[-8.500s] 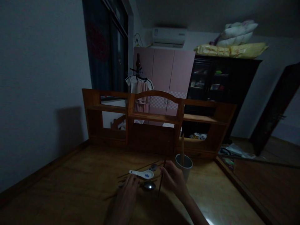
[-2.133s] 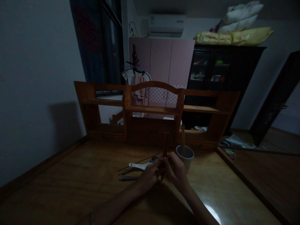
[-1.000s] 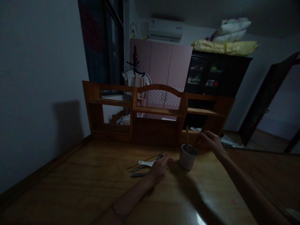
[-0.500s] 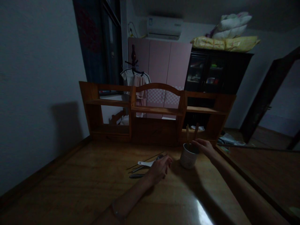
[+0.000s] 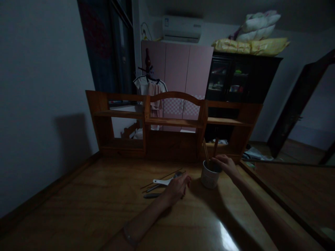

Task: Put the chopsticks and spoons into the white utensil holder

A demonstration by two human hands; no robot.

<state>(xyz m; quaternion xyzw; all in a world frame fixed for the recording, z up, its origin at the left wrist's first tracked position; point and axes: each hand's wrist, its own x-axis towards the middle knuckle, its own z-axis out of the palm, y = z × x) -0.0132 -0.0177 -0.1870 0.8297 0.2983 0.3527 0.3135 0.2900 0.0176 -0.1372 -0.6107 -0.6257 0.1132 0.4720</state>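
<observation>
A pale pot-shaped container with a faint print stands upright on the wooden table. Light wooden chopsticks lean left out of it, beside a darker brown wooden stick. My right hand is at the container's rim, fingers closed around the lower part of the brown stick; the fingertips are partly hidden. My left hand rests low over the table with curled fingers; what they hold, if anything, is hidden. Beside it lie a white spoon, thin sticks and a grey-handled utensil, partly covered by the hand.
A wooden shelf unit runs along the table's back edge. The wall borders the left side, and a raised table edge lies at right. Farther back are pink cabinets and a dark cabinet. Light is dim.
My right hand and the brown stick have shifted slightly left over the container. The chopsticks now tilt more to the left. My left hand has hardly moved.
</observation>
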